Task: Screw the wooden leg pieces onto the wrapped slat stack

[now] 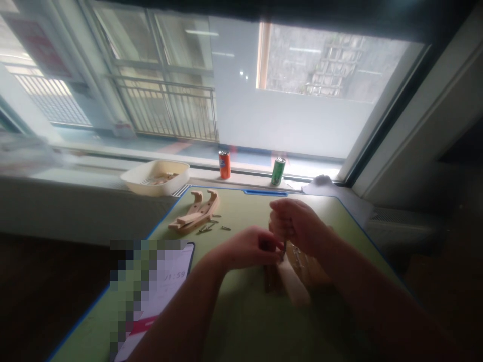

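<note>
My right hand (292, 221) is closed in a fist around a tool whose handle is hidden; only its thin dark shaft (285, 250) shows below, pointing down. Close beside it, the fingers of my left hand (256, 246) pinch together near the shaft's lower end, at the top of a pale wooden piece (295, 287). What sits between those fingertips is too small to make out. Under my right forearm lies a brown wooden object (307, 264) with small shiny bits on it, partly hidden. A dark brown block (272, 279) touches the pale piece's left side.
Curved wooden parts (198, 213) and several screws (207, 228) lie at the table's far left. A phone or tablet (171, 286) is near my left forearm. On the sill stand a cream basket (151, 188), an orange can (225, 166) and a green can (278, 172). A grey cloth (322, 186) lies right.
</note>
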{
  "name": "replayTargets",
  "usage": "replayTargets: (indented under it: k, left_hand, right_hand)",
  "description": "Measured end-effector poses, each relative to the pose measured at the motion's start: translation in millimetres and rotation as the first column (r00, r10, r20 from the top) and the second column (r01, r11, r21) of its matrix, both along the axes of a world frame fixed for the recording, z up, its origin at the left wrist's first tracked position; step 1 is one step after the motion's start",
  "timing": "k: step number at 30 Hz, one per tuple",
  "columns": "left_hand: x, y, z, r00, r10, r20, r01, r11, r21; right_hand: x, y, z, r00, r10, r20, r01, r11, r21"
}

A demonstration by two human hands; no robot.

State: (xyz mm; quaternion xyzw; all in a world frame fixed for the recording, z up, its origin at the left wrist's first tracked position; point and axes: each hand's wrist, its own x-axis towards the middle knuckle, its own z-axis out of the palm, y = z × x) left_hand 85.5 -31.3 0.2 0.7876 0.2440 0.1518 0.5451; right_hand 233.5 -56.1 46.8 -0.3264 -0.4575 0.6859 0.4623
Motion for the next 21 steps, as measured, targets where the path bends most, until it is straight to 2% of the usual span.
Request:
replayTargets:
  k: [3,7,9,11,16,19,21]
  left_hand:
    - [1,1,-5.2,0.999,0.034,0.034,-0.033,0.999,-0.034]
    - [5,3,-14.9,0.987,0.147,0.067,-0.143,0.988,-0.064]
    - [7,3,-15.6,0.968,0.216,0.129,-0.207,0.975,-0.076]
    - [8,3,-12.9,0.937,0.288,0.197,-0.279,0.957,-0.075]
    - [7,2,-3.0,0.855,0.419,0.306,-0.422,0.904,-0.061]
    - [8,1,-0.8,0.857,0.405,0.318,-0.420,0.907,-0.022]
    - [10,-1,-0.7,0.868,0.377,0.324,-0.403,0.915,0.015]
  right_hand:
    - [3,2,-0.3,1.000,0.015,-0.023,-0.015,1.000,0.021]
    - [11,7,-1.2,0.995,0.096,-0.030,-0.094,0.993,0.066]
    - [17,9,1.6,0.989,0.129,0.073,-0.136,0.985,0.105]
    - [25,7,7.7,0.967,0.107,0.232,-0.146,0.977,0.157]
    - [42,-5,29.7,0.786,0.022,0.618,-0.257,0.921,0.294]
    - [47,-11,36.9,0.689,0.004,0.725,-0.318,0.901,0.297]
    - [47,-13,38.1,0.659,-0.030,0.751,-0.319,0.893,0.316]
